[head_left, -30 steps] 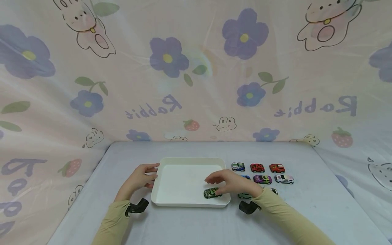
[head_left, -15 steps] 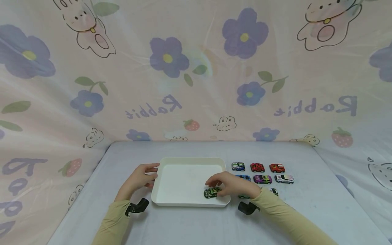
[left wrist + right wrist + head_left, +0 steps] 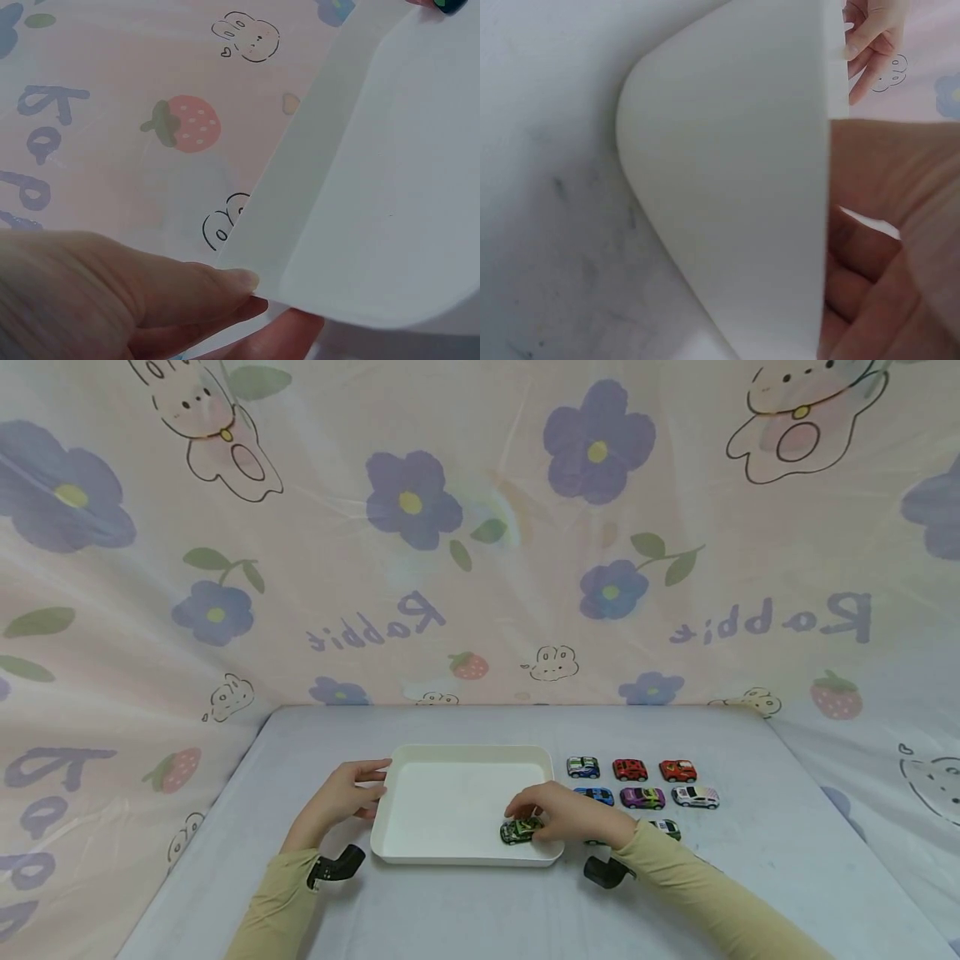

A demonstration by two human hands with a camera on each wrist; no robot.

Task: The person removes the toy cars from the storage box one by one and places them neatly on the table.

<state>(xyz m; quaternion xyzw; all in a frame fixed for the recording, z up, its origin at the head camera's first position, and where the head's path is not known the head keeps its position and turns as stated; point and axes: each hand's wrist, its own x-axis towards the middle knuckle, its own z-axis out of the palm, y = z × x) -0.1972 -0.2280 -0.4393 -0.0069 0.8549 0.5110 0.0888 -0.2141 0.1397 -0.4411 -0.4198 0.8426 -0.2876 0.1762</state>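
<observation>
A shallow white tray [image 3: 442,810] lies on the white-covered table. My left hand [image 3: 341,797] holds its left edge; in the left wrist view the thumb of that hand [image 3: 135,289] is on the rim with fingertips at the outer side. A green camouflage toy car [image 3: 516,832] is in the tray's front right corner. My right hand [image 3: 577,814] reaches over the right rim and grips the car between thumb and fingers. In the right wrist view the tray's outer wall [image 3: 727,150] hides the car and the fingertips of my right hand [image 3: 885,247].
Right of the tray stand rows of toy cars: a blue-and-white one [image 3: 583,767], two red ones [image 3: 630,770], a blue one [image 3: 596,796], a purple one [image 3: 642,798] and a white one [image 3: 696,797]. My right forearm partly covers the front row. A patterned curtain [image 3: 510,610] hangs behind.
The right hand's fingers have come down and closed round the green car, the hand shifting slightly toward the front. The left hand and tray stay put.
</observation>
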